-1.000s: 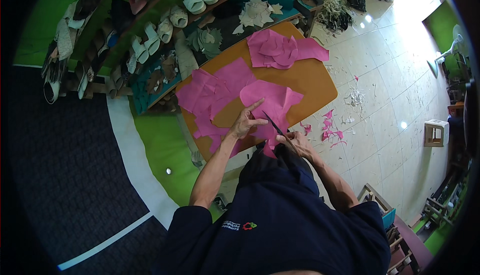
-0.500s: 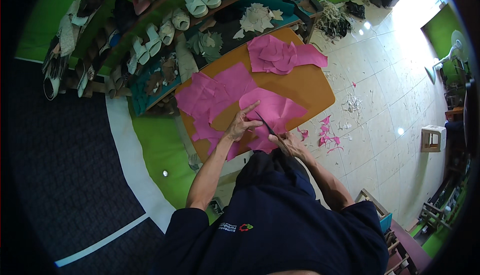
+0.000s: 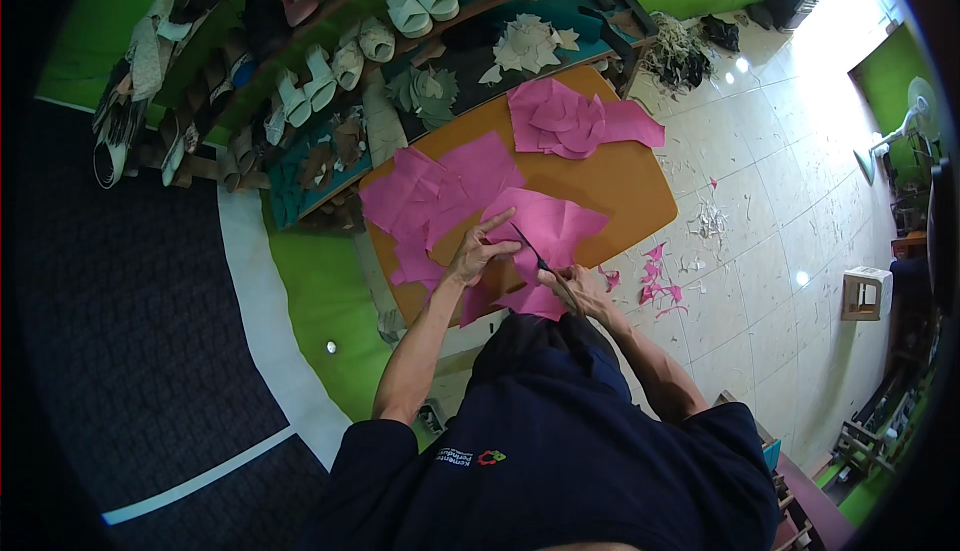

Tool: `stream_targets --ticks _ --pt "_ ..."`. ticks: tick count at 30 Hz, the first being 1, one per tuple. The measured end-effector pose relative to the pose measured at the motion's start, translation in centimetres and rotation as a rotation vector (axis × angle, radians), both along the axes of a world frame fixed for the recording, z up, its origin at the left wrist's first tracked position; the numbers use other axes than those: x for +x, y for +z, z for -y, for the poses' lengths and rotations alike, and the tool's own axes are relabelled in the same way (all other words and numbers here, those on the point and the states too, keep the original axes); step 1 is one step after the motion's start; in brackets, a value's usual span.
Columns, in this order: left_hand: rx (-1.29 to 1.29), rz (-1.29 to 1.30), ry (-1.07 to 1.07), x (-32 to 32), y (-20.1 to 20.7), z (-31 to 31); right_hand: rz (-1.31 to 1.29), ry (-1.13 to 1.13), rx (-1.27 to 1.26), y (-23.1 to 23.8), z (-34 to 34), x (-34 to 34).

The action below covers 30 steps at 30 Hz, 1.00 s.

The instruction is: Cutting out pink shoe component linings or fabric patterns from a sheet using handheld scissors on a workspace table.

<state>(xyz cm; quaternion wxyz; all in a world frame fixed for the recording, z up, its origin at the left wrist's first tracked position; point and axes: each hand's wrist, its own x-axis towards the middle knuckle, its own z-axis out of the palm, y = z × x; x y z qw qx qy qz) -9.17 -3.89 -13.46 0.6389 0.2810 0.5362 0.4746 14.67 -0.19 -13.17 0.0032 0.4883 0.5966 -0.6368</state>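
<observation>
A pink sheet [image 3: 555,219], soft and leather-like, is held over the near part of the orange table. My left hand [image 3: 478,254] grips its left edge, with the index finger stretched along the sheet and the thumb below. From the right, my right hand [image 3: 582,289] is closed round a pair of dark scissors [image 3: 532,249], whose blades point up and left into the sheet towards my left fingertips. The handles are mostly hidden by the hand. Another part of pink material [image 3: 533,301] lies below the blades by the table's near edge; whether it joins the held sheet is unclear.
Pink pieces [image 3: 440,186] cover the left of the orange table [image 3: 640,186]; a pink stack [image 3: 560,121] lies at its far side. Behind stand shelves with white slippers [image 3: 410,6] and grey-green cut pieces [image 3: 423,96]. Pink scraps [image 3: 655,281] litter the tiled floor at right.
The whole view has shifted slightly. The held sheet hangs a little differently, and more orange table shows beneath the blades. Both hands keep nearly the same place and grip.
</observation>
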Motion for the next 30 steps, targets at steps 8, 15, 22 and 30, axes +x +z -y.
stream_targets --ticks 8,15,22,30 --pt "0.012 0.020 -0.132 -5.0 -1.1 -0.4 0.007 0.159 0.038 1.2 -0.3 0.9" --pt "-0.044 -0.178 -0.557 -7.3 0.9 -2.3 -0.068 0.306 0.141 0.6 -1.2 1.3" --pt "0.005 -0.028 -0.521 -5.3 1.1 -2.5 -0.121 0.295 0.183 -0.4 -0.9 0.1" --pt "-0.056 0.013 -0.353 -7.1 -0.1 -2.0 -0.050 0.198 0.053 1.6 -1.0 0.1"
